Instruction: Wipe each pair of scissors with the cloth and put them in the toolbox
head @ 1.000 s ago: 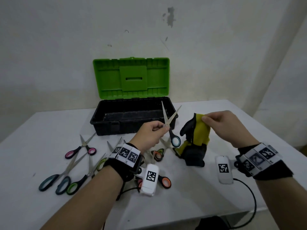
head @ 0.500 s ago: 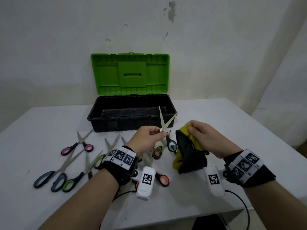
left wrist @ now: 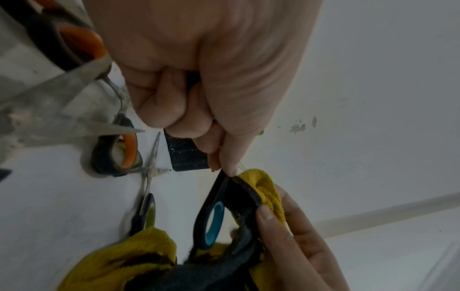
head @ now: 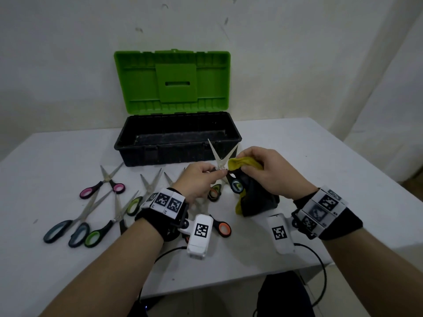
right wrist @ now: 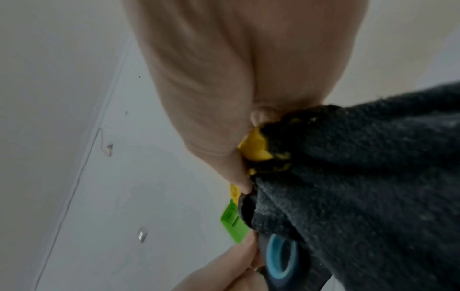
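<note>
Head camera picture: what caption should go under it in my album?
Left hand pinches blue-handled scissors, blades open, while the right hand brings the yellow-and-black cloth alongside, before the open toolbox.

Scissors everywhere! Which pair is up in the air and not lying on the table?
The blue-handled scissors, pinched by the left hand with blades spread upward; all the others lie flat on the table.

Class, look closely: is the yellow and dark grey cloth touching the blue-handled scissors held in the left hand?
Touching. In the left wrist view, the yellow and dark grey cloth, held by the right hand, lies against the black handle of the blue-handled scissors, just below the left hand.
</note>
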Available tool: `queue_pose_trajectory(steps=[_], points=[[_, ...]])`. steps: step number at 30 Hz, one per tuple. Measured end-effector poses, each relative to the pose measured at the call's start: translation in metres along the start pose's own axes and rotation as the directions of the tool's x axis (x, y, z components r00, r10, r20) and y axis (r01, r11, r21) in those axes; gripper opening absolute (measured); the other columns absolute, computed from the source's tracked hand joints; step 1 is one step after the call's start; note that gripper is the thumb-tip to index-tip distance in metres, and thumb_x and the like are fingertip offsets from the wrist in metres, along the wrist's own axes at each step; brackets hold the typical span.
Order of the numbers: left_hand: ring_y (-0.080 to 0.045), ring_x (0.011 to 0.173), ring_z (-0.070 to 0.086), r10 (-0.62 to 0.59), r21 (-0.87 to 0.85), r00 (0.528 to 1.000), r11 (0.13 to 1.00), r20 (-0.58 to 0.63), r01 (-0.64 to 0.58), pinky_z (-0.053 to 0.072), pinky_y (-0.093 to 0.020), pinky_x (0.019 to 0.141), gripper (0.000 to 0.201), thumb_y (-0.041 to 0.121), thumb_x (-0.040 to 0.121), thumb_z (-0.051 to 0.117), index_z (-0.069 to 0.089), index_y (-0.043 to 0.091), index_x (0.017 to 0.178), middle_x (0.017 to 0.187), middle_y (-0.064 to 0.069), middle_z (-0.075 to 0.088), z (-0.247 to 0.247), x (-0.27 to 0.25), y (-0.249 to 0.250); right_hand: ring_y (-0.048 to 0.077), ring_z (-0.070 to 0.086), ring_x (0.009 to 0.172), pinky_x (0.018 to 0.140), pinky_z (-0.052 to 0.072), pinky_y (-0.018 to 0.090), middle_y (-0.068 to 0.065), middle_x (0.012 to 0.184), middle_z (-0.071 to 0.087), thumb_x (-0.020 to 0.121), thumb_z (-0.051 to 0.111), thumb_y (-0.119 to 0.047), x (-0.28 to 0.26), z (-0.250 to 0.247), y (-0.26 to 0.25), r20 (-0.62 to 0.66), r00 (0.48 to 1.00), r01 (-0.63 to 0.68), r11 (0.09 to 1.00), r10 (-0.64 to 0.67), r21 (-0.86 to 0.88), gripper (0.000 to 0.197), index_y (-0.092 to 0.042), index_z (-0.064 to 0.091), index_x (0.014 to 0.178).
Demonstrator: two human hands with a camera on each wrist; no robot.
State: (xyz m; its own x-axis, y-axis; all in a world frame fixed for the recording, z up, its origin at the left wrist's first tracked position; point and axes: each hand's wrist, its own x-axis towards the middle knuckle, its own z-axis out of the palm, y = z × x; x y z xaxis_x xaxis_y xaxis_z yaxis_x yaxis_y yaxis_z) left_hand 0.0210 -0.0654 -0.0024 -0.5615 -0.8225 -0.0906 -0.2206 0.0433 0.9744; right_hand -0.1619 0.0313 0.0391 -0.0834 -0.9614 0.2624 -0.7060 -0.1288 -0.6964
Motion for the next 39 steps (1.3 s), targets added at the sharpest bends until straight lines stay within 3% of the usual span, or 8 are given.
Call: queue_pose_trajectory(steps=[6,10,15,19,23,28,33,39], points=[[-0.005,0.04,0.031,0.047,-0.042,0.999,0.998,0.026,-0.046,0.023,-0.019,0.039,0.021,0.027,0.093,0.068,0.064,0.015,0.075,0.055,0.008,0.043,0.004,-0.005,0.002,-0.004,0.057,0.079,0.067,0.039,0.007,-0.015,0.091,0.064,0.092,0.062,-0.02,0.003,0.009,-0.003,-0.108,0.984,0.128,0.985,-0.14,-0.113,0.015,-0.024,0.061,0.107],[0.001,0.039,0.036,0.065,-0.007,0.998,0.998,0.011,-0.064,0.027,-0.012,0.04,0.018,0.026,0.092,0.068,0.066,0.017,0.077,0.049,0.016,0.046,0.008,-0.006,0.001,0.004,0.056,0.075,0.068,0.041,0.014,-0.007,0.087,0.065,0.088,0.07,-0.023,0.005,0.013,0.001,-0.143,0.965,0.188,0.962,-0.218,-0.2,0.016,-0.021,0.064,0.103],[0.001,0.04,0.036,0.095,0.002,0.995,0.995,0.023,-0.095,0.027,-0.012,0.041,0.011,0.022,0.092,0.069,0.071,0.011,0.092,0.048,0.016,0.048,0.012,-0.007,0.001,0.01,0.059,0.083,0.078,0.038,0.004,0.0,0.095,0.065,0.085,0.073,-0.021,0.006,0.02,0.009,-0.125,0.935,0.286,0.915,-0.332,-0.286,0.022,-0.015,0.074,0.105],[-0.001,0.043,0.04,0.114,0.023,0.993,0.993,0.013,-0.114,0.031,-0.012,0.044,0.011,0.021,0.092,0.069,0.072,0.01,0.09,0.051,0.014,0.052,0.013,-0.008,0.003,0.02,0.063,0.08,0.072,0.052,0.028,0.006,0.094,0.065,0.088,0.069,-0.018,0.007,0.024,0.011,-0.14,0.927,0.282,0.893,-0.348,-0.352,0.02,-0.013,0.074,0.107],[-0.01,0.068,0.057,0.134,0.031,0.991,0.991,-0.001,-0.134,0.044,-0.023,0.065,0.013,0.022,0.09,0.072,0.075,0.01,0.09,0.075,-0.001,0.067,0.012,-0.006,0.003,0.026,0.064,0.081,0.071,0.054,0.041,0.008,0.095,0.064,0.091,0.064,-0.02,0.009,0.025,0.01,-0.18,0.93,0.236,0.895,-0.321,-0.379,0.021,-0.012,0.072,0.109],[-0.009,0.07,0.059,0.123,0.083,0.992,0.989,-0.014,-0.122,0.046,-0.028,0.071,0.01,0.025,0.087,0.074,0.076,0.016,0.083,0.073,0.004,0.068,0.007,-0.005,0.002,0.027,0.061,0.081,0.071,0.046,0.031,0.009,0.093,0.062,0.094,0.06,-0.023,0.016,0.017,0.013,-0.285,0.936,0.083,0.916,-0.206,-0.392,0.022,-0.014,0.07,0.111],[-0.001,0.045,0.039,0.044,0.061,0.999,0.997,-0.006,-0.044,0.031,-0.013,0.044,0.024,0.03,0.089,0.072,0.074,0.006,0.095,0.062,0.005,0.051,0.008,-0.007,-0.002,0.024,0.061,0.086,0.075,0.034,0.019,0.007,0.094,0.066,0.095,0.058,-0.023,0.019,0.002,0.02,-0.385,0.913,-0.016,0.932,-0.134,-0.361,0.019,-0.016,0.071,0.107],[-0.006,0.055,0.046,0.071,0.07,0.997,0.995,0.003,-0.071,0.036,-0.016,0.051,0.017,0.027,0.089,0.072,0.073,0.012,0.082,0.066,0.003,0.058,0.01,-0.006,0.001,0.022,0.062,0.086,0.079,0.05,0.035,0.005,0.095,0.065,0.094,0.06,-0.023,0.0,0.023,0.001,-0.152,0.962,0.163,0.926,-0.225,-0.34,0.017,-0.018,0.071,0.106]])
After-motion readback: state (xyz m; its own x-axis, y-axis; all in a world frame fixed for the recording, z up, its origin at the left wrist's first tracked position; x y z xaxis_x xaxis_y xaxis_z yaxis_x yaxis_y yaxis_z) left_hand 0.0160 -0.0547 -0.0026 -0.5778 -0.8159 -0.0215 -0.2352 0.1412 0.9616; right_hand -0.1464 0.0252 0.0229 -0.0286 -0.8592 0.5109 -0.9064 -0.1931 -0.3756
